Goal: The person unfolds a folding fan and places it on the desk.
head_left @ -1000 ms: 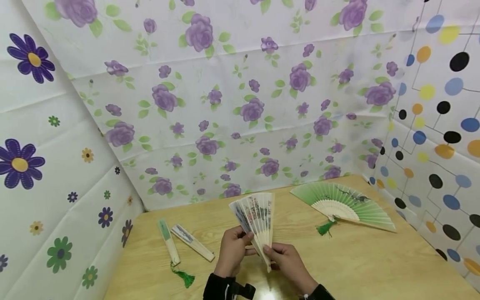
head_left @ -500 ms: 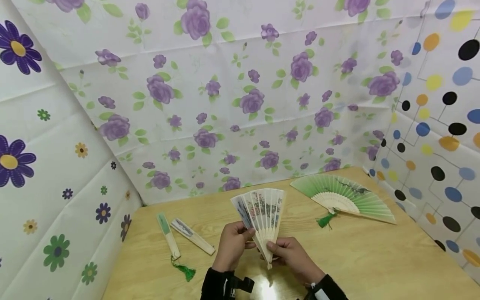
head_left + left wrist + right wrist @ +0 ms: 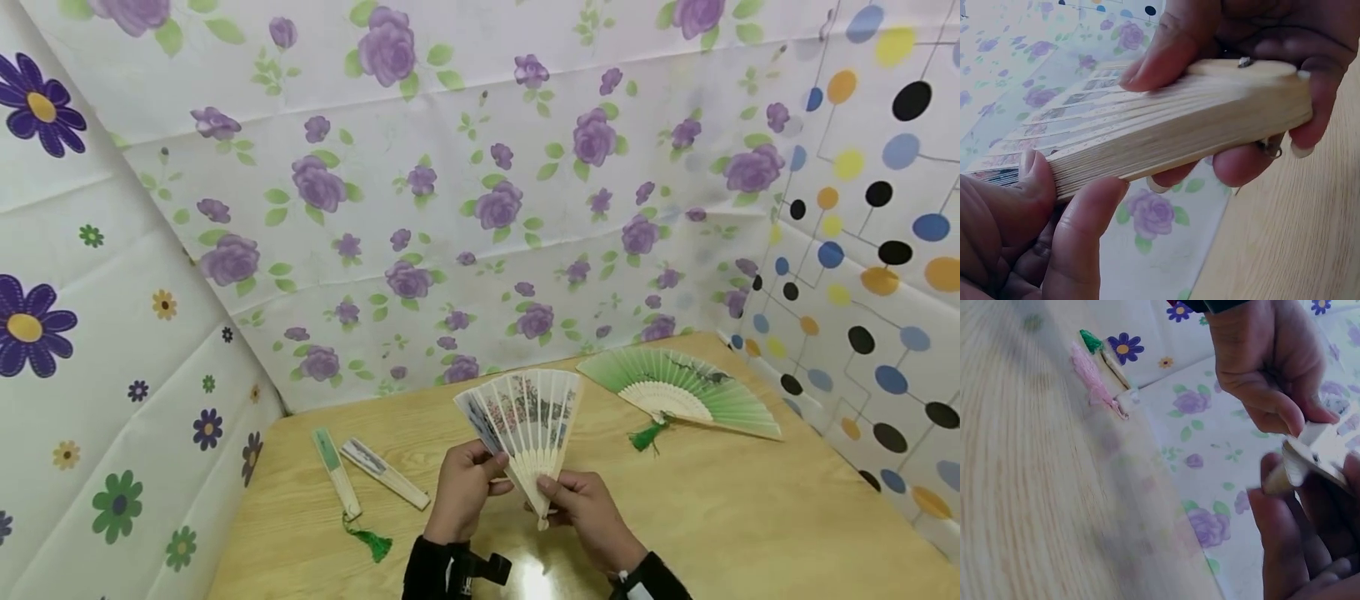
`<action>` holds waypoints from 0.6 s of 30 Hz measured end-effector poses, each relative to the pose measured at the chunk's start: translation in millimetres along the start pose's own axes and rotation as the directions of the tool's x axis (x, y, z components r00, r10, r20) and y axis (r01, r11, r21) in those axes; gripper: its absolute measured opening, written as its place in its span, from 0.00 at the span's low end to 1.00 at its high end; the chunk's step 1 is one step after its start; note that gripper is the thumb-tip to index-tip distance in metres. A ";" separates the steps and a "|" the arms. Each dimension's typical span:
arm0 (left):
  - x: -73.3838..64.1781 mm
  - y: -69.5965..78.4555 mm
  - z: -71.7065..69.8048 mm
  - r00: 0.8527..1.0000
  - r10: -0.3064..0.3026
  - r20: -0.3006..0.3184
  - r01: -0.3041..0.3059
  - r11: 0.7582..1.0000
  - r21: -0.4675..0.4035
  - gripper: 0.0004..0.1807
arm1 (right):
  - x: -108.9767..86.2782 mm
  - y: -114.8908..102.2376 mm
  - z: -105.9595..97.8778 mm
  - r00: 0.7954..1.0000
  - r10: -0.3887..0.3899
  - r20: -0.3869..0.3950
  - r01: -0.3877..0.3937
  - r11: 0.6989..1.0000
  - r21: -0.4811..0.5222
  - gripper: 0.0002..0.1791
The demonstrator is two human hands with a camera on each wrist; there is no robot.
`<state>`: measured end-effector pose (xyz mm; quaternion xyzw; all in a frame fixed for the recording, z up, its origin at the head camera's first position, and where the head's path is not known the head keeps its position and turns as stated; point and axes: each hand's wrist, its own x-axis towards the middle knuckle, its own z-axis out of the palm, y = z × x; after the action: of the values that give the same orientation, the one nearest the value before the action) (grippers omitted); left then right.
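A partly spread folding fan, pale with a printed flower-and-landscape picture, is held up over the table between both hands. My left hand pinches its left side, where the stack of ribs is still bunched between thumb and finger in the left wrist view. Near the pivot end, my right hand grips the ribs, thumb on the front and fingers behind. The wooden ribs show close up in the left wrist view, with a small metal ring under the pivot. In the right wrist view the fan's end is partly covered by fingers.
On the wooden table, a green fan lies spread at the back right with a green tassel. Two folded fans, one green-topped and one grey-printed, lie on the left. A pink tassel shows in the right wrist view.
The fan in my hands has spread wider, its right edge swinging to the right as my right hand moves slightly right and up. The fans on the table stay put.
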<state>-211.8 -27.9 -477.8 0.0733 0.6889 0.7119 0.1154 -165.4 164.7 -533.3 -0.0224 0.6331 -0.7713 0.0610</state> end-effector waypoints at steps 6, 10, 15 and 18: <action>-4.8 2.7 5.2 0.999 0.017 -0.031 -0.019 0.998 -0.057 0.09 | -4.6 -1.4 2.3 0.996 -0.024 -0.083 0.026 0.999 0.021 0.23; -7.3 2.8 7.0 0.999 0.014 -0.036 -0.017 0.997 -0.075 0.09 | -6.4 -3.7 0.6 0.997 -0.028 -0.066 0.028 1.000 -0.001 0.23; -11.8 1.7 9.9 0.998 0.018 -0.062 -0.024 0.996 -0.090 0.10 | -11.7 -3.0 0.2 0.991 -0.028 -0.132 0.035 0.998 0.052 0.24; -15.9 -0.3 12.8 0.997 0.006 -0.083 -0.015 0.994 -0.111 0.10 | -16.0 -1.4 0.4 0.980 -0.016 -0.199 0.035 0.995 0.094 0.24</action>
<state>-193.2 -19.8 -476.7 0.0408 0.6517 0.7524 0.0869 -149.6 166.5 -531.2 0.0494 0.5974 -0.8003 -0.0113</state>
